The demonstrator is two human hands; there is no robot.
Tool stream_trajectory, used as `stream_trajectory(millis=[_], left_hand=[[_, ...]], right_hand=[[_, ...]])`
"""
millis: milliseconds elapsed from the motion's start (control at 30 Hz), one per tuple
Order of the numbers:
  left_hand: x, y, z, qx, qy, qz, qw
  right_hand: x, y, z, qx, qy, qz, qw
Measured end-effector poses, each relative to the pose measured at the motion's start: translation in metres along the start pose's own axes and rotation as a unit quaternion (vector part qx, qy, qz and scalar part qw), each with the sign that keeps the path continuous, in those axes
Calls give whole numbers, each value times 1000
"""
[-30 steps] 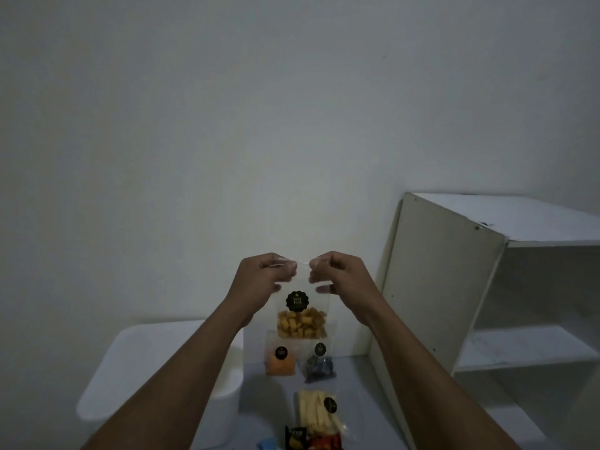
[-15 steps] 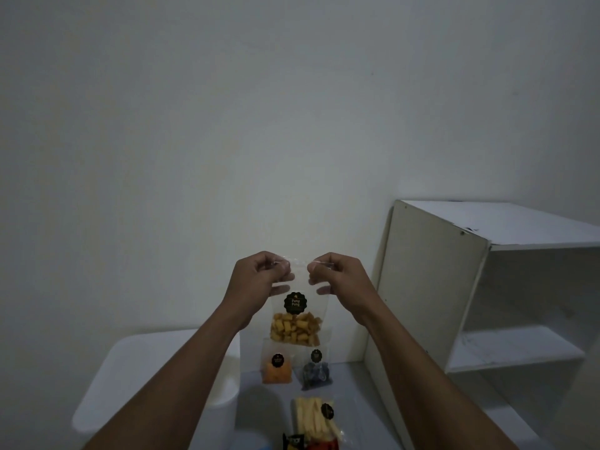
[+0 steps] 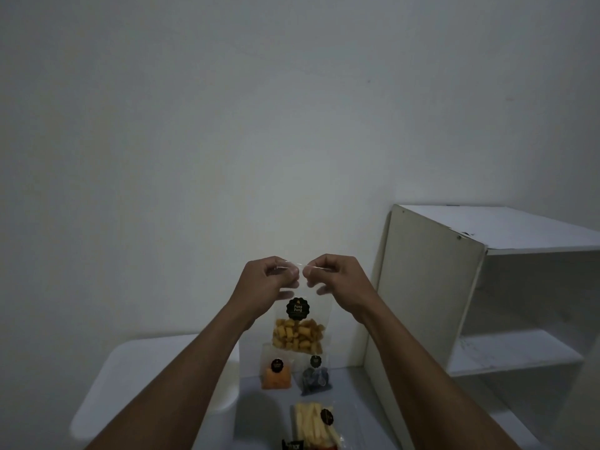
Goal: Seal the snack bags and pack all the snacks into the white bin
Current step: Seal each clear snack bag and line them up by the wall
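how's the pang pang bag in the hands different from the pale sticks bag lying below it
The pang pang bag hangs upright, pinched at its top by the left hand and right hand; the pale sticks bag lies flat, untouched. The pang pang bag holds short golden chunks; the pale sticks bag holds long cream sticks. Both are clear with a round black label.
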State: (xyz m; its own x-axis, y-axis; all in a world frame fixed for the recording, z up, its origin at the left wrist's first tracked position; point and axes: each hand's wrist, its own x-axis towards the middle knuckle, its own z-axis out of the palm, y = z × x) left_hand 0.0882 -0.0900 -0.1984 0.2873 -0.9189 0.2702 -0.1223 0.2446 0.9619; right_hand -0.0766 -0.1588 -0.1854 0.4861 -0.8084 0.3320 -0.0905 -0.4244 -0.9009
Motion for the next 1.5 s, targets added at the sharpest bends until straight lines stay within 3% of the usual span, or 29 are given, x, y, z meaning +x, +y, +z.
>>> stream_trajectory(millis=[233, 400, 500, 700, 800, 900, 1033, 1233, 1500], left_hand=[[7, 0, -5, -13, 70, 2, 997], [7, 2, -4, -36, 50, -19, 998], [8, 3, -5, 5, 31, -2, 1000], [16, -1, -4, 86, 68, 42, 993], [16, -4, -3, 96, 75, 53, 991], [14, -3, 1, 43, 66, 35, 996], [12, 0, 2, -33, 51, 2, 998], [15, -2, 6, -8, 60, 18, 998], [11, -4, 2, -71, 61, -5, 996]], right_hand=[[3, 3, -1, 73, -5, 24, 997], [7, 4, -2, 24, 32, 6, 999], [8, 4, -2, 13, 19, 2, 1000], [4, 9, -2, 82, 5, 16, 996], [4, 10, -5, 61, 5, 15, 998], [6, 8, -7, 23, 26, 5, 999], [6, 9, -14, 50, 62, 6, 997], [6, 10, -9, 37, 4, 18, 999], [12, 8, -8, 10, 46, -12, 999]])
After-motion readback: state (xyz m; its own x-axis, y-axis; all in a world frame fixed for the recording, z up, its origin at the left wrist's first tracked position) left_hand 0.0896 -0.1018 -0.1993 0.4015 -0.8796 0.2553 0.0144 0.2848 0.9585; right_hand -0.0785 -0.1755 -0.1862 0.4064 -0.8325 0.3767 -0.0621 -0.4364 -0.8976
